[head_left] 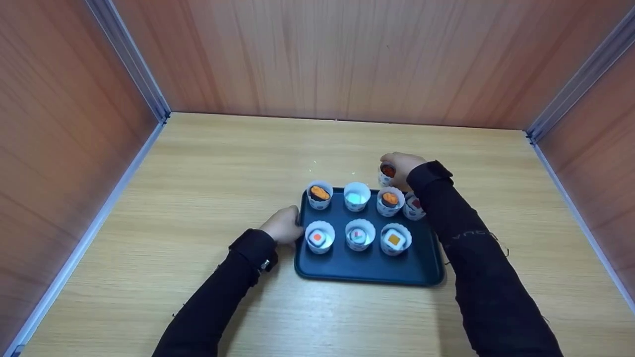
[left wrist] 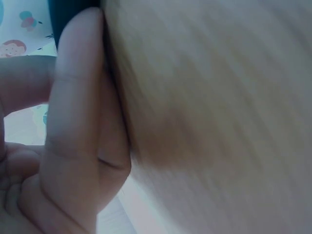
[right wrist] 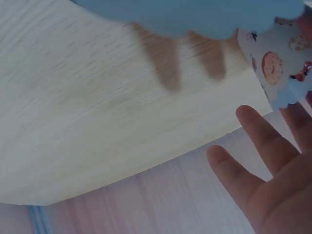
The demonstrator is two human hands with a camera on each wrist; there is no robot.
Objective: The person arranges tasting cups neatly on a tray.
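My left hand (head_left: 283, 225) grips the left rim of a dark tray (head_left: 347, 271); in the left wrist view a finger lies along the tray's dark edge (left wrist: 57, 19). Just past the tray's back edge, my right hand (head_left: 404, 166) holds a scallop-rimmed paper baking cup (head_left: 384, 178) with a dark red-orange piece inside. Its printed side (right wrist: 265, 58) appears at the upper right of the right wrist view, where two fingers (right wrist: 231, 170) stretch away from it. Close below that hand, another paper cup (head_left: 413, 208) is partly covered by the sleeve.
More paper cups stand on the tray in two rows. Two back cups hold orange-topped dark pieces (head_left: 319, 193); another back cup (head_left: 356, 198) has something pale green inside. White pieces with coloured centres (head_left: 394, 239) fill the front cups. Wooden panels (head_left: 347, 59) enclose the table.
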